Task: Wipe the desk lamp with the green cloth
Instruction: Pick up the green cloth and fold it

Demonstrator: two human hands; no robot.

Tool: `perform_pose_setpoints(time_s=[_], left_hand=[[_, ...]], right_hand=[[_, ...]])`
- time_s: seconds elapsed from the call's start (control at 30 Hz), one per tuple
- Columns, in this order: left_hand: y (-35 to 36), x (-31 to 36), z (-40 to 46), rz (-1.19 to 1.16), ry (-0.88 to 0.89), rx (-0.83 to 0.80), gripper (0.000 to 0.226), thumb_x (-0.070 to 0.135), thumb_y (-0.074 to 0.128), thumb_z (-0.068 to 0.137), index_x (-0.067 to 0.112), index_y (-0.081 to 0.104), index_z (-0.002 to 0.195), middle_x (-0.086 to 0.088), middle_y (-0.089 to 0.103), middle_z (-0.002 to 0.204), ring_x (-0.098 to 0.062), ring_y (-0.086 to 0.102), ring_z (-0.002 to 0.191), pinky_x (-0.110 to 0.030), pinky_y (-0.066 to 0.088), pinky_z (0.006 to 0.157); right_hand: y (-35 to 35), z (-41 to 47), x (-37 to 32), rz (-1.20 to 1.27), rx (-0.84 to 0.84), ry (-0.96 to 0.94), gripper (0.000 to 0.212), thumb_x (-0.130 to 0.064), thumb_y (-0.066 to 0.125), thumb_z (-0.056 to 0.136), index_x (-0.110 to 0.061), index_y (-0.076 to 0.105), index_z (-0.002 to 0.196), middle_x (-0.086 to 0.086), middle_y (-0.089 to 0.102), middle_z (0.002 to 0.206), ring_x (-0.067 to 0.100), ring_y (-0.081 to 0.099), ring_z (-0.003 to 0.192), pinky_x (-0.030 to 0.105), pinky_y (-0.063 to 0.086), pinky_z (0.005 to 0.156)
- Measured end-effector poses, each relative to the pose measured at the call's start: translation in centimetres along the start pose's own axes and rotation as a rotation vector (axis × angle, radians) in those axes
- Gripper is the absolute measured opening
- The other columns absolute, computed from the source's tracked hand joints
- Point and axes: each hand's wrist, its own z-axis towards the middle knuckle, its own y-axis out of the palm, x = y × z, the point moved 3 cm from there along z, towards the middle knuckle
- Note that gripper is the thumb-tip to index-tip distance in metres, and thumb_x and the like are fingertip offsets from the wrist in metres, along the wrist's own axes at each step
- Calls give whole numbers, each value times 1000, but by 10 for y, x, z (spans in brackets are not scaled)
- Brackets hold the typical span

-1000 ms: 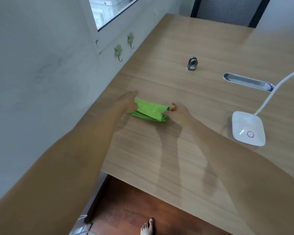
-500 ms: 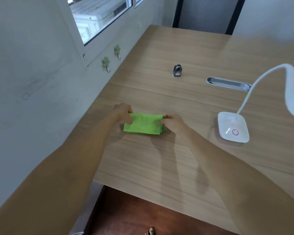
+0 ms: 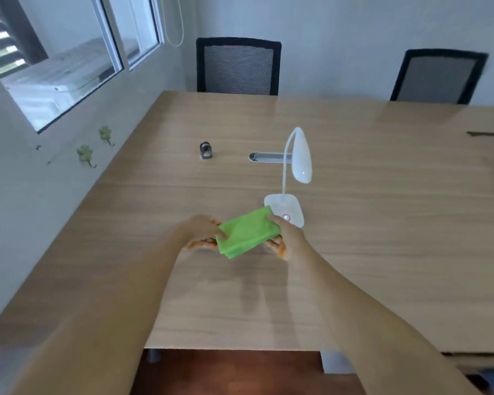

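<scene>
A folded green cloth point(image 3: 247, 232) is held above the wooden desk point(image 3: 354, 252) between both hands. My left hand point(image 3: 203, 230) grips its left end and my right hand point(image 3: 285, 238) grips its right end. Just behind the cloth's right corner stands the white desk lamp point(image 3: 300, 159), its square base point(image 3: 290, 208) with a pink ring button partly hidden by my right hand. The thin neck curves up and the oval head hangs downward over the base.
A small grey metal object point(image 3: 205, 151) and a grey oval cable slot point(image 3: 264, 157) lie farther back on the desk. Two black mesh chairs point(image 3: 238, 67) stand at the far edge. The wall with hooks point(image 3: 85, 155) and a window runs along the left.
Both hands lifted the cloth off the desk and carried it right, close to the lamp base. The camera tilted up, bringing the whole lamp and the chairs into view.
</scene>
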Motion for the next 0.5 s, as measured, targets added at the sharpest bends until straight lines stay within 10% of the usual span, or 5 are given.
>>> perform_pose_setpoints(time_s=[0.07,0.27,0.5], left_hand=[[25,10,4,-183,-29,-53,14,-1,63,83,10,66,91,-15,67,96,-19,67,83,-32,58,83],[81,43,7,-440,-91,-107,13,-3,62,84,9,57,85,-8,63,81,-9,67,50,-16,53,45],[88,63,2,-275,-117,-161,17,14,60,90,8,62,105,-9,66,102,-16,64,83,-25,56,69]], right_hand=[[-23,-5,-6,127,14,-28,33,-17,68,81,-11,57,111,9,67,94,17,65,79,31,54,67],[-52,-17,-17,290,-172,-83,26,-12,48,91,-15,54,116,6,64,94,18,61,87,30,51,76],[-61,-20,-40,45,-204,-203,62,18,27,80,-17,39,130,21,59,119,33,60,96,43,53,78]])
